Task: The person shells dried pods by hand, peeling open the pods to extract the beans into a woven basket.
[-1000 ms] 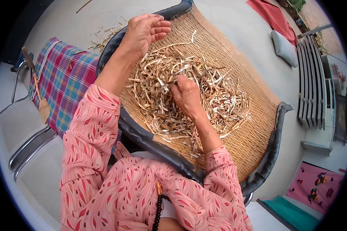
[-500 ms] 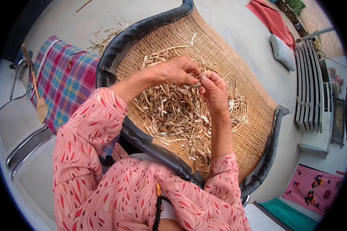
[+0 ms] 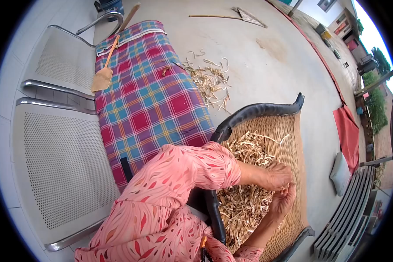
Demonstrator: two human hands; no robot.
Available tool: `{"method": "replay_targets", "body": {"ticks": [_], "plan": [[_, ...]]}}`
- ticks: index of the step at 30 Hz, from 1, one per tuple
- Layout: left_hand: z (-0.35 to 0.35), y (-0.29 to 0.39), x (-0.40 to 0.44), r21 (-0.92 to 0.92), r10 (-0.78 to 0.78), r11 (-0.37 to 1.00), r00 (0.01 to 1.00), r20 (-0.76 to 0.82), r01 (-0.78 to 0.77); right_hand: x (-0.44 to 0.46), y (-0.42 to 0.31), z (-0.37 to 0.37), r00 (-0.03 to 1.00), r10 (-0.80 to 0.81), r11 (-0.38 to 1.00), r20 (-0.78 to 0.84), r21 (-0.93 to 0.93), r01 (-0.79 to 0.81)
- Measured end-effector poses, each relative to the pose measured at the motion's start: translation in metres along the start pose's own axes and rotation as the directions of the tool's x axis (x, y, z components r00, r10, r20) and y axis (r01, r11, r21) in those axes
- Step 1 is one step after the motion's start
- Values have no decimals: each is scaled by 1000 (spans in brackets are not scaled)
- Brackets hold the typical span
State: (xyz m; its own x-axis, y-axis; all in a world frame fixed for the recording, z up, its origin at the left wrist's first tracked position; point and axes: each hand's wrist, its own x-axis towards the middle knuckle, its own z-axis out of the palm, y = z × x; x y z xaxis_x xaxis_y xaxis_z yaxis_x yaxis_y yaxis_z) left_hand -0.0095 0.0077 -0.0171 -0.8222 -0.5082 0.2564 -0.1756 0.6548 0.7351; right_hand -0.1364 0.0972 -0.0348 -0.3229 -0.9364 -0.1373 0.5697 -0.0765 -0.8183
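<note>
My left hand (image 3: 278, 176) and my right hand (image 3: 284, 200) meet above a woven winnowing basket (image 3: 288, 127) with a thick black rim. The fingertips of both are pinched together, with the thumbs close to each other. What is between them is too small and hidden to make out. Beneath the hands lies a heap of dried, curled pods (image 3: 244, 201), pale brown and strip-like. The left forearm covers part of this heap.
A plaid cloth (image 3: 155, 102) covers a padded surface at left, beside perforated metal seats (image 3: 65, 161). A wooden paddle (image 3: 103, 78) lies there. More pods (image 3: 209, 83) are scattered on the floor. A grey cushion (image 3: 339, 172) and slatted bench (image 3: 343, 218) are at right.
The head view has swung left, so the basket and hands appear lower and farther right. More of the plaid cloth and seats shows. Both hands remain pinched together over the pods.
</note>
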Motion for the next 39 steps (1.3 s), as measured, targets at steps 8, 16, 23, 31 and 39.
{"method": "replay_targets", "body": {"ticks": [8,16,23,31,39], "plan": [[-24,3,2,-145,-106,987,955,-277,68,-5,-7,65,995,-76,958,-58,-283,57],[-41,-3,-1,-559,-164,825,982,-91,86,1,-13,53,990,-127,974,-68,-197,111],[-46,-1,0,-696,-299,669,952,66,259,-2,-14,47,995,-96,980,-24,-175,90],[-37,-8,-4,-668,-155,708,973,170,229,-5,-6,35,990,-130,978,-51,-169,120],[-28,-15,-8,-394,-72,915,996,62,90,-12,4,33,983,-179,879,-29,-455,146]]}}
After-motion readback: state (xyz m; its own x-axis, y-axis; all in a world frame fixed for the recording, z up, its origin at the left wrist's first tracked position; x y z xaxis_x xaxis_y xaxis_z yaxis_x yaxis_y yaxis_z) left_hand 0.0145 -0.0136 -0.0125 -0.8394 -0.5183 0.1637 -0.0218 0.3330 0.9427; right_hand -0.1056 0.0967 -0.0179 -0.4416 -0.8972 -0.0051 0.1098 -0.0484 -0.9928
